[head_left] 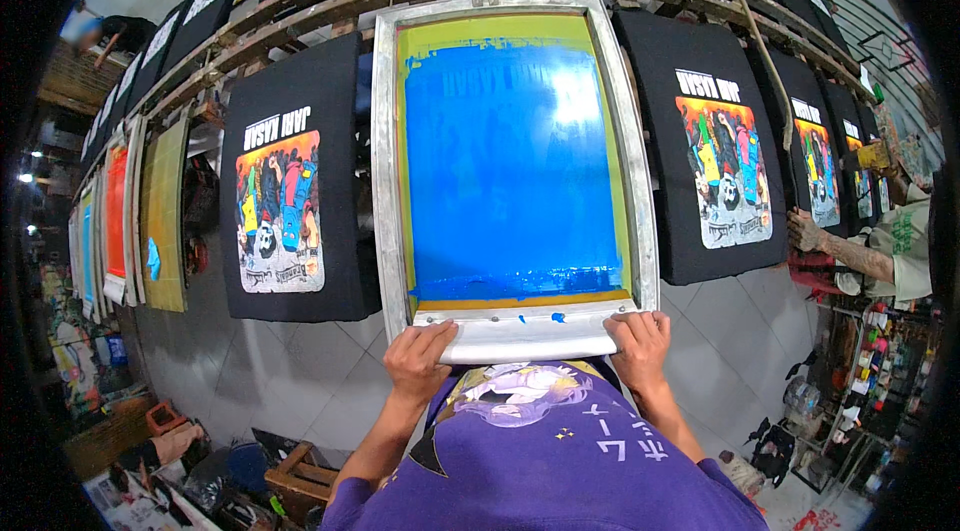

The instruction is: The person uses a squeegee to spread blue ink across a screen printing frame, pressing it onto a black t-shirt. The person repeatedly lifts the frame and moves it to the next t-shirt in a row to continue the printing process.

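Note:
A silk-screen frame [386, 161] with pale metal sides lies in front of me. Blue ink [505, 171] covers most of its mesh, with a yellow-green border round it. Across the near end runs a white ledge [525, 336] with screws and small blue ink spots. My left hand [420, 361] is closed on the near left corner, and my right hand [641, 346] on the near right corner. Black printed shirts on boards flank the frame: a left shirt [290, 181] and a right shirt [715, 151], with colourful pictures. What lies under the frame is hidden.
Wooden rails [300, 9] run behind the frame, with more black shirts beyond. Other screens stand left, including a yellow one [163, 211] and a red one [117, 206]. At the right, another person's hand [806, 231] is beside a shirt. A stick [750, 21] slants across the upper right.

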`<state>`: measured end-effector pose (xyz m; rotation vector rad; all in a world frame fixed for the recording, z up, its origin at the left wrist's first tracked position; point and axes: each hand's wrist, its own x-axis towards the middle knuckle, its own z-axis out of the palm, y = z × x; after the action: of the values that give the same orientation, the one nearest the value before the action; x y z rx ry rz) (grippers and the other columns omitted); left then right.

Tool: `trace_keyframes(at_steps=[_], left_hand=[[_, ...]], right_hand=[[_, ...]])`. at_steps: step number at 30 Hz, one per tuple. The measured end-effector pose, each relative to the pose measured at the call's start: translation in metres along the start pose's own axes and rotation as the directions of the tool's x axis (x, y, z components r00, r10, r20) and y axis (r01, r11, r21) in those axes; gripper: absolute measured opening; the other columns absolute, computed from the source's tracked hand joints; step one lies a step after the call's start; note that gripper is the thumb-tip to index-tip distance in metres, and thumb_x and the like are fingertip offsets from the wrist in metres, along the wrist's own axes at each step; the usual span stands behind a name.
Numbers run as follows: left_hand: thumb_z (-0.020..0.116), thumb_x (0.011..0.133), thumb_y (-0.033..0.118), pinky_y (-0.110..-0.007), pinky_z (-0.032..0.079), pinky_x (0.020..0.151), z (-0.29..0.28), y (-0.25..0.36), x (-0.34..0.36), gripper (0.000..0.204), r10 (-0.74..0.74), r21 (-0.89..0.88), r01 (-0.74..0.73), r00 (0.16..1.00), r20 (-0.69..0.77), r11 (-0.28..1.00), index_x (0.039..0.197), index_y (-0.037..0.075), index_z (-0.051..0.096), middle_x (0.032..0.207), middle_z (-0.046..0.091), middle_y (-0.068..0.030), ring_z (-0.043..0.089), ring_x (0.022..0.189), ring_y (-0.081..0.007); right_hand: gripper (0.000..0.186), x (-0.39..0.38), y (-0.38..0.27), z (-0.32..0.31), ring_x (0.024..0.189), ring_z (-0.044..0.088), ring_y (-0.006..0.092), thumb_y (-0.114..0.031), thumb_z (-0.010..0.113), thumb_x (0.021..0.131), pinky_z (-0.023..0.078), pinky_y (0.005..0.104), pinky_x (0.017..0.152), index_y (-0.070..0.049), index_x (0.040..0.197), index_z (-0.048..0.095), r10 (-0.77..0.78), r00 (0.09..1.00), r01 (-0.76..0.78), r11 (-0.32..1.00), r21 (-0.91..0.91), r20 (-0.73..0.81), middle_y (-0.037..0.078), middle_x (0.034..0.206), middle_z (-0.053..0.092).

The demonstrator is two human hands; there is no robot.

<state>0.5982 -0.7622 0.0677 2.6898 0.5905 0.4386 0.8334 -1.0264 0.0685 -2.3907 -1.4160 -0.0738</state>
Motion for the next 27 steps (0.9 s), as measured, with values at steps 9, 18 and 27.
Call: trace_keyframes(at_steps=[9,18,27], left_hand=[[0.068,0.061,0.003,-0.032,0.055,0.071,0.022,-0.027,0.037,0.048,0.057,-0.006,-0.057,0.997,-0.043,0.998,0.107,0.011,0.076,0.110,0.075,-0.0010,0.069,0.085,-0.0206],[0.066,0.066,-0.007,-0.034,0.056,0.066,0.062,-0.101,0.182,0.046,0.186,0.057,-0.178,0.967,-0.176,0.982,0.106,0.015,0.076,0.106,0.076,-0.0034,0.071,0.082,-0.0211],[0.080,0.066,0.067,-0.047,0.057,0.079,0.017,-0.131,0.408,0.063,-0.093,0.381,-0.017,0.959,0.269,0.924,0.103,0.016,0.078,0.083,0.074,-0.0137,0.072,0.087,-0.0331]], right_hand=[[0.010,0.032,0.017,0.036,0.079,0.063,0.0174,-0.012,0.066,0.080,0.043,0.0364,0.074,-0.012,0.090,0.069,-0.031,0.993,0.022,0.997,-0.080,-0.111,0.000,0.092,0.070],[0.031,0.185,0.086,0.067,0.084,0.062,0.0287,0.003,0.068,0.059,0.043,0.0418,0.075,-0.008,0.088,0.068,-0.072,0.990,0.072,0.997,-0.005,-0.121,0.008,0.089,0.066],[0.031,0.417,0.155,0.046,0.091,0.070,0.0383,-0.022,0.079,0.070,0.055,0.0473,0.082,-0.011,0.098,0.073,-0.025,0.965,0.080,0.976,-0.201,0.261,0.016,0.094,0.073]])
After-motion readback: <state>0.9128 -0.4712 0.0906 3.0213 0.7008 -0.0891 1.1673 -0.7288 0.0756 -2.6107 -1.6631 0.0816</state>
